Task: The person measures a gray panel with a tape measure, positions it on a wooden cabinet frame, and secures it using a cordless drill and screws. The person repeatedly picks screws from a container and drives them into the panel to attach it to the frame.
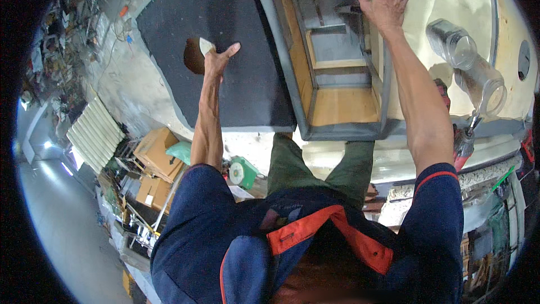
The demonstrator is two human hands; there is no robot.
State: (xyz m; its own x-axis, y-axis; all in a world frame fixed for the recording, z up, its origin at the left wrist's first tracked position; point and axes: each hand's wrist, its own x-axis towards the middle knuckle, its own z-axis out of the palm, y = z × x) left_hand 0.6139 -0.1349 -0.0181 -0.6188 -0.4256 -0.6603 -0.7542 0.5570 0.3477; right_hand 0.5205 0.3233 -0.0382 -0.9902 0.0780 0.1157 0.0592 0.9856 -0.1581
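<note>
My left hand is closed on a pale, flat, pointed piece, with the thumb sticking out to the right; its exact kind I cannot make out. It is at the right edge of a round brown hole in a panel covered with dark fabric. Right of the panel stands an open wooden box frame with grey-covered edges and inner wooden and grey strips. At the frame's far right edge my right hand rests open, fingers apart. No object shows in it.
Two clear plastic jars lie on a cream surface at the right. Nearer is a red and black power tool with a metal bit. Cardboard boxes, a green round-faced device and pale slats stand lower left.
</note>
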